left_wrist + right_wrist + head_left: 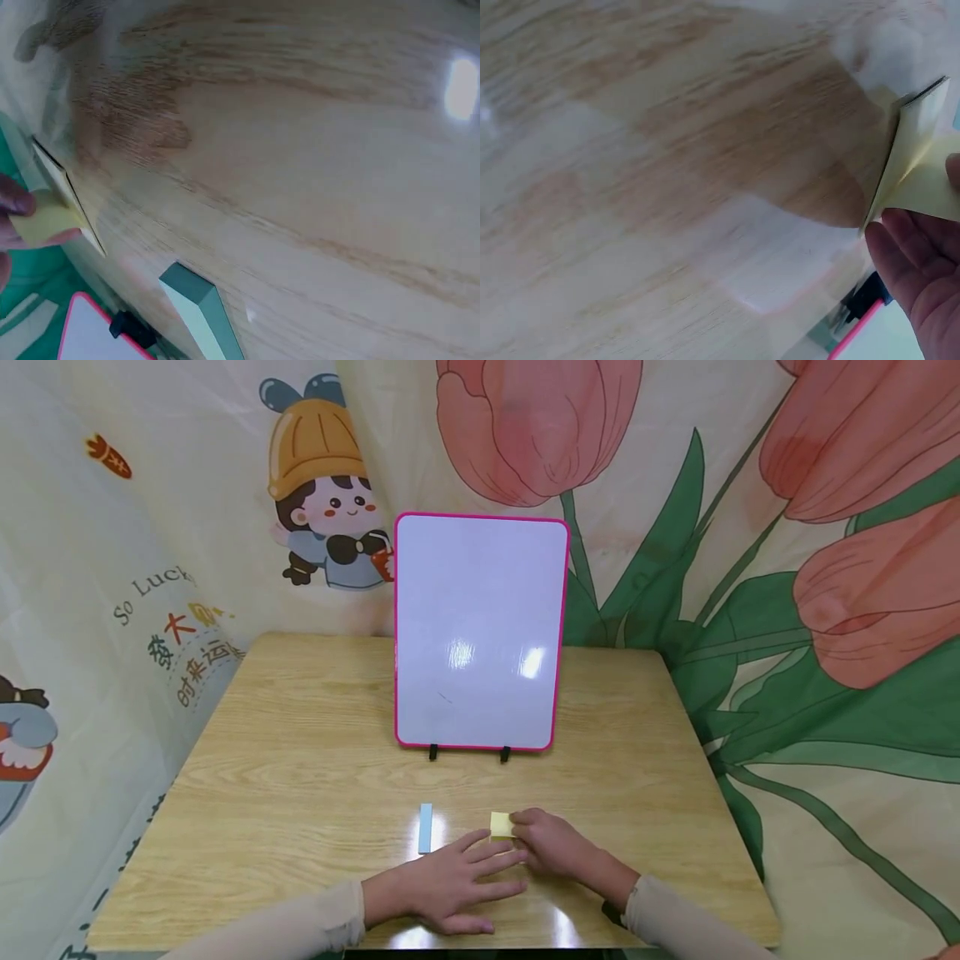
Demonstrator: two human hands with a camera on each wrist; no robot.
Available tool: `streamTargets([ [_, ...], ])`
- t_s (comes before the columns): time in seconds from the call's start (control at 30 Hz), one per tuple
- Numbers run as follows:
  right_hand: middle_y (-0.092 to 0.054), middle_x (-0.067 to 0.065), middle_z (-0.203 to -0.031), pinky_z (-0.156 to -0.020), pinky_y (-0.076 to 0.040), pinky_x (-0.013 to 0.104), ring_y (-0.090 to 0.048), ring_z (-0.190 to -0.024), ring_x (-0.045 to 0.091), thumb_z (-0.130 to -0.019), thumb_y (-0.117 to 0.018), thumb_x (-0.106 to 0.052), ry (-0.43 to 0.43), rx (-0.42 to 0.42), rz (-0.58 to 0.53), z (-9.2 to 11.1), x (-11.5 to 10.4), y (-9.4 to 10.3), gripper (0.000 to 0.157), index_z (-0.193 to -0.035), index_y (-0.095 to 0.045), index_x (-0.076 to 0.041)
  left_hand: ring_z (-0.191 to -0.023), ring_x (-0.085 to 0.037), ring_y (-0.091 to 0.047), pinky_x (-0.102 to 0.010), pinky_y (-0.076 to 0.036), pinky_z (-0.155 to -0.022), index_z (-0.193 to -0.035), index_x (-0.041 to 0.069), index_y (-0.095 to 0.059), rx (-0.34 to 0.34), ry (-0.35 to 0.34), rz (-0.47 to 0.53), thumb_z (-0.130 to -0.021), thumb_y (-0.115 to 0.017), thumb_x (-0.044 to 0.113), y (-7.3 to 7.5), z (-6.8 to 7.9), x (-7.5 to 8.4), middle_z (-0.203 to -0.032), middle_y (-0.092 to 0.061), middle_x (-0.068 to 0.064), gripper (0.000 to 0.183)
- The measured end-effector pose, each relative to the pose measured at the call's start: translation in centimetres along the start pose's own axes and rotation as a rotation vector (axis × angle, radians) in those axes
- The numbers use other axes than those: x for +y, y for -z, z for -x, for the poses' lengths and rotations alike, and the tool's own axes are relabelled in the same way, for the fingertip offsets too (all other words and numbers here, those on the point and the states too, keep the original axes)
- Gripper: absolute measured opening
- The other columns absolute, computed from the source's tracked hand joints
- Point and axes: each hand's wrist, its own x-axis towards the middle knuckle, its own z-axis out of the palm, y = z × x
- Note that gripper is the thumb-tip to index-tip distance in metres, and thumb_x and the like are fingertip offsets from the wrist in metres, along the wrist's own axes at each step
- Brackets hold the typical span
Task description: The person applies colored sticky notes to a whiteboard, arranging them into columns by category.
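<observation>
Peeling apparently under way: right hand [558,846] pinches yellow sheet [930,180] bent up from pad [922,124], left hand [457,881] spread just beside; next likely needs steady pull.

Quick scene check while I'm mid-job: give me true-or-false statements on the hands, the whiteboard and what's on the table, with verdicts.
1. The right hand pinches the yellow paper. True.
2. The blue block rests on the table. True.
3. In the head view, the blue block is right of the yellow paper. False: it is left.
4. The left hand has its fingers spread. True.
5. The whiteboard lies flat. False: the whiteboard stands up on black feet.
</observation>
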Motion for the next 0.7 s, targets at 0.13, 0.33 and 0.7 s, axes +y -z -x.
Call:
streamTargets([
  [0.13, -0.073, 0.004, -0.106, -0.085, -0.057, 0.035, -0.069, -0.098, 0.019, -0.094, -0.065, -0.011, -0.023, -0.005, -0.067, -0.3, 0.6, 0.3, 0.010, -0.097, -0.074, -0.010, -0.145, -0.026, -0.037, -0.049, -0.038, -0.111, -0.155, 0.028, -0.032, -0.120, 0.001, 0.044, -0.100, -0.024, 0.065, -0.3, 0.1, 0.2, -0.161, -0.032, -0.009, 0.067],
  [0.33, -0.076, -0.002, -0.097, -0.082, -0.057, 0.032, -0.072, -0.092, 0.014, -0.093, -0.067, -0.014, -0.004, 0.010, -0.146, -1.2, 1.8, 0.5, 0.009, -0.094, -0.076, -0.013, -0.147, -0.029, -0.033, -0.051, -0.035, -0.113, -0.155, 0.038, -0.028, -0.315, 0.129, 0.129, -0.098, -0.016, 0.070, -1.0, 0.4, 0.2, -0.162, -0.029, -0.009, 0.067],
  [0.7, -0.077, -0.003, -0.085, -0.068, -0.053, 0.023, -0.068, -0.075, 0.005, -0.090, -0.072, -0.022, -0.217, -0.013, -0.333, -2.4, 4.5, 0.8, 0.011, -0.090, -0.081, -0.016, -0.146, -0.028, -0.036, -0.056, -0.033, -0.112, -0.154, 0.041, -0.030, -0.348, 0.198, 0.139, -0.094, -0.017, 0.076, -1.0, -0.3, 0.8, -0.160, -0.033, -0.009, 0.071],
])
